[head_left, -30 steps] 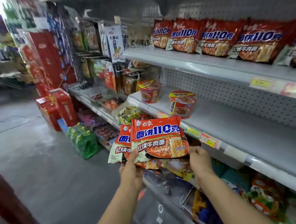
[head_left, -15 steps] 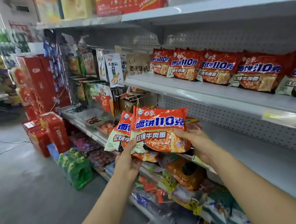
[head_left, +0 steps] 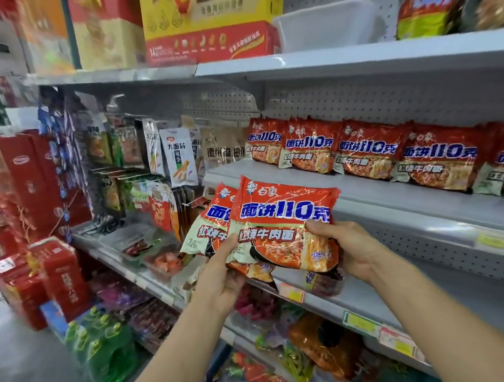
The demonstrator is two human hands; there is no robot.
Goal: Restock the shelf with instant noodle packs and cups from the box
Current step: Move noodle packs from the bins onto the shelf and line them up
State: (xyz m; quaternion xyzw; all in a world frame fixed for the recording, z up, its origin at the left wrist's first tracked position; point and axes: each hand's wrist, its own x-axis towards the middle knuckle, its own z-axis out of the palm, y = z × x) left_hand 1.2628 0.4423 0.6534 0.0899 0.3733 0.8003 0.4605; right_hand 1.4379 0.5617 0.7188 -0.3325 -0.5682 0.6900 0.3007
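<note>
The person holds a small stack of red noodle packs [head_left: 282,225] up in front of the shelving — at least two, one fanned out behind the other, with what looks like a third edge showing underneath. The left hand [head_left: 224,274] grasps the stack from below, thumb pressed on the front pack's lower left corner. The right hand [head_left: 346,246] grips the right edge, fingers wrapped behind and thumb on the front.

The stack hangs in the air just below the shelf [head_left: 363,195] where a row of matching packs [head_left: 375,153] already stands upright along the back. That row looks like work done, or stock that was there — the frame cannot say which. The front strip of that shelf is bare, so there seems room for the packs in hand.

Judged from this, the task is midway: these packs are not yet placed. The box is out of view, so how much remains in it cannot be told.
</note>
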